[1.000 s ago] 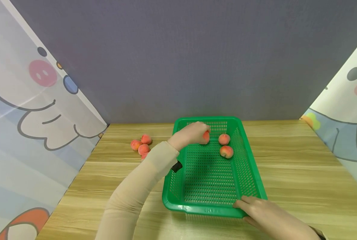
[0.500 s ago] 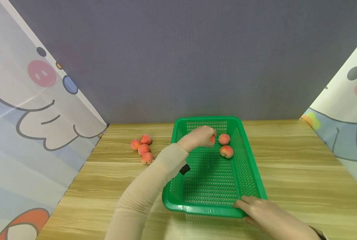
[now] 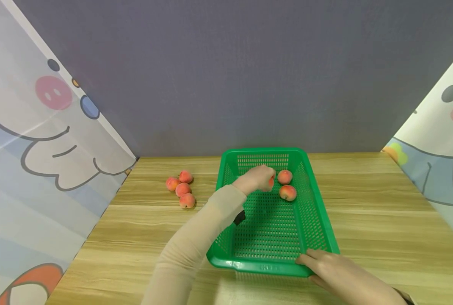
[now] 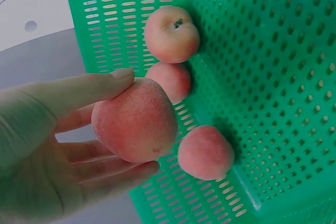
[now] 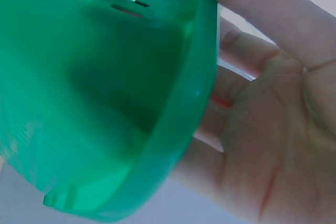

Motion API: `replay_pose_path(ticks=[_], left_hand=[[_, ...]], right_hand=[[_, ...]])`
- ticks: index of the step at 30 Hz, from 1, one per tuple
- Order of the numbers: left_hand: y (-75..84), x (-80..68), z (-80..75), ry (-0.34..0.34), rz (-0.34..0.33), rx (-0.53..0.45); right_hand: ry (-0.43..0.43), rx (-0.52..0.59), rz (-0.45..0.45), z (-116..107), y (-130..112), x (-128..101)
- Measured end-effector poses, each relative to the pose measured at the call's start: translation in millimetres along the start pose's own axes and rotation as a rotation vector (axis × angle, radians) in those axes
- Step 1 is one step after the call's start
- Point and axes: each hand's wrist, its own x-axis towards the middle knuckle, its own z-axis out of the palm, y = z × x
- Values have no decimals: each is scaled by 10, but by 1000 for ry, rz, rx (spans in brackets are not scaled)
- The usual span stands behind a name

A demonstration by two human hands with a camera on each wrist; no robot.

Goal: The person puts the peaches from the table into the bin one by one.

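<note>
Peach (image 4: 135, 120) held in curled left hand (image 3: 258, 179) over basket (image 3: 325, 228); release judged next. Right hand (image 3: 331, 271) grips near rim.

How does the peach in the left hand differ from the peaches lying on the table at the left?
The held peach is gripped by the left hand over the green basket; the four table peaches lie untouched on the wood. The held peach is single and mostly hidden by fingers; the table peaches cluster together in plain sight. All look pink-orange and alike in size.

Perforated bright-green plastic basket (image 3: 318, 228), pink-orange fuzzy peaches (image 3: 287, 192), light striped wood-grain counter (image 3: 382, 237), beige sleeve (image 3: 196, 237), grey-purple backdrop wall (image 3: 226, 76).
</note>
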Motion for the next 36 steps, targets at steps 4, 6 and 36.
replay_pose_path(ticks=[4, 6, 36], left_hand=[[-11, 18, 52, -18, -17, -14], [-21, 28, 77, -23, -23, -9], [-170, 165, 346, -18, -53, 82]], right_hand=[[6, 1, -2, -7, -2, 7], [15, -2, -6, -10, -1, 11], [27, -8, -23, 6, 14, -10]])
